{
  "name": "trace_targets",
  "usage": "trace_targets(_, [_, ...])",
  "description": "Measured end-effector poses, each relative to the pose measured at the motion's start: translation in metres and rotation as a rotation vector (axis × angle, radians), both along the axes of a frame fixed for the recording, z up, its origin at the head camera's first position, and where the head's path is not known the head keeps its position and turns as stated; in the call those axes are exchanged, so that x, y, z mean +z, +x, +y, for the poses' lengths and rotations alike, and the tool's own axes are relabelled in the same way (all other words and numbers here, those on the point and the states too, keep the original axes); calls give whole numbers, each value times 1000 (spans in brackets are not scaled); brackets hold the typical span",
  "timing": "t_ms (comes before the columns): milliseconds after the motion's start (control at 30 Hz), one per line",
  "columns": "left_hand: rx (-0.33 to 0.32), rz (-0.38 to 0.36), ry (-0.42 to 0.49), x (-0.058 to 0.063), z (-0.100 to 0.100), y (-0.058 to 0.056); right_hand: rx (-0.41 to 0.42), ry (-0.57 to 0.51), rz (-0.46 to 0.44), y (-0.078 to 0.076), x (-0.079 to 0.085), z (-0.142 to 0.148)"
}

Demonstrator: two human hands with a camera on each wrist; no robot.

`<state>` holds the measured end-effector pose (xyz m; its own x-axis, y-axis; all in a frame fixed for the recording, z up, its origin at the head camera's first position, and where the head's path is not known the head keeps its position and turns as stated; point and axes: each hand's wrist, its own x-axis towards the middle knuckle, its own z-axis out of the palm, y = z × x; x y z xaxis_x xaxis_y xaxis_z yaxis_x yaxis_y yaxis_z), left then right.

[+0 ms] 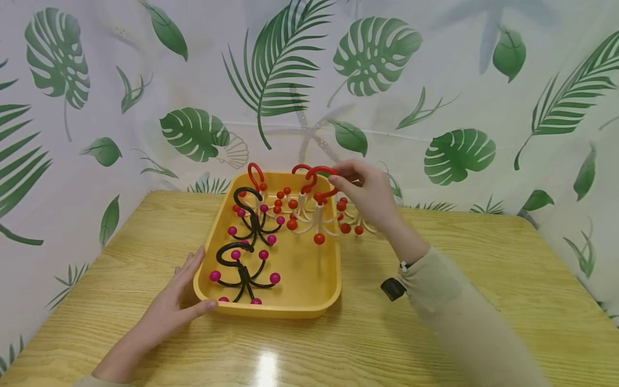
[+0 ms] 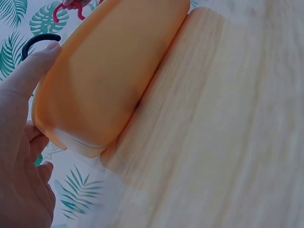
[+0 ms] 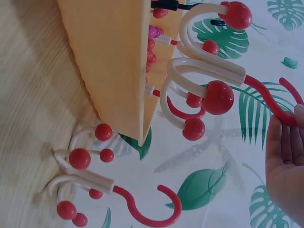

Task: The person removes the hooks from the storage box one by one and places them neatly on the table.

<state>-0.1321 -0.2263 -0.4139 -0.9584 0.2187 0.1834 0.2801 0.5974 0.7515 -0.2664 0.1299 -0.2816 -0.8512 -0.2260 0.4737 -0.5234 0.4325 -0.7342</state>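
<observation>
My right hand (image 1: 365, 188) pinches the red hook end of a white-and-red multi-arm hanging hook (image 3: 228, 71); its curved white arms end in red balls. It hangs over the right side of the yellow tray (image 1: 300, 312). My left hand (image 1: 176, 301) rests against the tray's near left corner, thumb at the front rim and fingers along the left wall. Inside, two black hanging hooks (image 1: 244, 274) with magenta balls stand on the left. Toward the back are white-and-red hooks, one with a red loop (image 1: 255, 172) rising above the rim.
Another white-and-red hanging hook (image 3: 99, 180) stands on the wooden table (image 1: 459, 322) outside the tray's right wall. A leaf-patterned cloth (image 1: 290, 123) covers the wall behind. From my right wrist hangs a small black device (image 1: 393, 289).
</observation>
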Motion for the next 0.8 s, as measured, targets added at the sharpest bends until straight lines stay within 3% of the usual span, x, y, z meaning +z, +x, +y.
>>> trace_targets(367, [-7, 2, 2, -1, -2, -1, -56, 10, 37, 14, 2, 38])
trace_targets(800, [-6, 10, 4, -3, -2, -1, -155, 83, -29, 26, 3, 85])
